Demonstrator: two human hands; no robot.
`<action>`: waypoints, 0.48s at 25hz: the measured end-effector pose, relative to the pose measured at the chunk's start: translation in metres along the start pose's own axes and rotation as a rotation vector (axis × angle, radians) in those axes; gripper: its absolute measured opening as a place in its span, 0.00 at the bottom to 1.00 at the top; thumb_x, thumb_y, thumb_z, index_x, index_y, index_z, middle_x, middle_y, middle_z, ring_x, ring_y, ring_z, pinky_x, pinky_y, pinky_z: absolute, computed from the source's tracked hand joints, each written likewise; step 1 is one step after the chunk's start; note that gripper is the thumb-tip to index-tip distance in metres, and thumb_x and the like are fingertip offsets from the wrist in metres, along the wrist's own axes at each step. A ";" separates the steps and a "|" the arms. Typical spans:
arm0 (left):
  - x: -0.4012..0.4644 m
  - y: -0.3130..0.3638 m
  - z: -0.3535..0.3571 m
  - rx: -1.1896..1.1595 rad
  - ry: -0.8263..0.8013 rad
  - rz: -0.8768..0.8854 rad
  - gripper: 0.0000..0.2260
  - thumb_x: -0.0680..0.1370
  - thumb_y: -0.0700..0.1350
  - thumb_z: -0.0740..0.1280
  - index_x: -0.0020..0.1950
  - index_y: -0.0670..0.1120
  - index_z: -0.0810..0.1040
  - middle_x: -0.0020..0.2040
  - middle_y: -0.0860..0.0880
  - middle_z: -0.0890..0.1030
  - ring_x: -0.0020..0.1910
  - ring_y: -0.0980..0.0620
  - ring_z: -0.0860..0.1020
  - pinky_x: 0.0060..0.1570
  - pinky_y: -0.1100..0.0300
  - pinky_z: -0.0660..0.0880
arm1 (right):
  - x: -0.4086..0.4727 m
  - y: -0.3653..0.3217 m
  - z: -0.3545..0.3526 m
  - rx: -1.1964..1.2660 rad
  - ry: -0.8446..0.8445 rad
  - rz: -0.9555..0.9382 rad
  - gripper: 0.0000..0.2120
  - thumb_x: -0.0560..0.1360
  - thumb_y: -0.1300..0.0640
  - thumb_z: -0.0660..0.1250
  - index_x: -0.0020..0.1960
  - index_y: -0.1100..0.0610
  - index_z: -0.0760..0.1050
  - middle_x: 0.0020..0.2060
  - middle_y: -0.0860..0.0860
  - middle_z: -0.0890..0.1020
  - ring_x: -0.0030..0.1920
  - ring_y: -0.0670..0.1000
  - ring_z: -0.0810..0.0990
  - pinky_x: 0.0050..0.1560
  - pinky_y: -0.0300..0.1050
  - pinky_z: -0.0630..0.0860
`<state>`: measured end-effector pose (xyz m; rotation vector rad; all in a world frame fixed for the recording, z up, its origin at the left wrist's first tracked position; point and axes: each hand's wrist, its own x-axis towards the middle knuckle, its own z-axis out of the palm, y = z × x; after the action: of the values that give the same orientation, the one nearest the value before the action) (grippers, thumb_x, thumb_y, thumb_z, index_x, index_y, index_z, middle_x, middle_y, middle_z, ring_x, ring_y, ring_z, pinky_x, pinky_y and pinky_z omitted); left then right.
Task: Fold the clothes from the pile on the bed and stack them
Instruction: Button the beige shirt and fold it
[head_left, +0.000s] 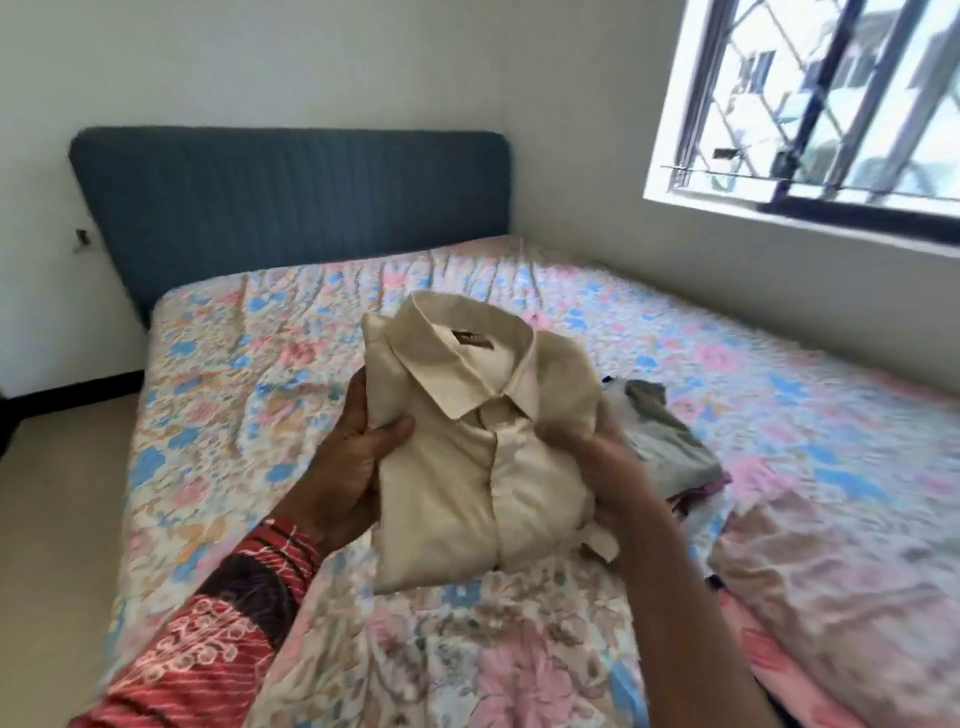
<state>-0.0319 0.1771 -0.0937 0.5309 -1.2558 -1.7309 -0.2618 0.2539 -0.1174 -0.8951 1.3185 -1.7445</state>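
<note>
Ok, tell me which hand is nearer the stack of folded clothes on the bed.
Right. The right hand grips the cream shirt beside the stack of folded clothes; the left hand holds the shirt's far side.

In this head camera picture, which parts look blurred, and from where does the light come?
Head view: daylight enters through the window at upper right, overexposed so the outside looks washed out. The folded cream shirt held by the left hand and right hand is fairly sharp; the sleeve and the bed toward the frame edges are smeared. The wide lens bends the headboard.
</note>
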 end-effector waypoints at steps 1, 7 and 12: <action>0.018 -0.012 0.017 -0.037 -0.039 -0.006 0.29 0.78 0.33 0.63 0.75 0.55 0.69 0.68 0.47 0.80 0.64 0.43 0.80 0.58 0.45 0.81 | 0.014 -0.025 -0.027 -0.105 0.005 -0.097 0.23 0.73 0.71 0.73 0.62 0.50 0.79 0.52 0.50 0.88 0.54 0.53 0.86 0.49 0.48 0.84; 0.110 -0.095 0.095 0.294 -0.091 -0.081 0.27 0.77 0.44 0.74 0.73 0.54 0.68 0.70 0.44 0.78 0.67 0.42 0.78 0.64 0.39 0.76 | 0.115 -0.083 -0.141 -0.695 0.025 0.098 0.38 0.57 0.50 0.81 0.67 0.51 0.76 0.60 0.54 0.84 0.59 0.56 0.83 0.62 0.59 0.79; 0.130 -0.145 0.106 1.314 -0.141 0.048 0.52 0.66 0.75 0.69 0.82 0.58 0.49 0.83 0.50 0.43 0.81 0.46 0.47 0.78 0.40 0.56 | 0.133 -0.023 -0.154 -1.365 -0.074 0.425 0.47 0.74 0.41 0.75 0.83 0.47 0.50 0.80 0.60 0.61 0.75 0.63 0.69 0.70 0.53 0.69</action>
<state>-0.2375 0.1315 -0.1635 1.0802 -2.4022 -0.6873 -0.4614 0.2081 -0.1176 -1.1759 2.4157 -0.2949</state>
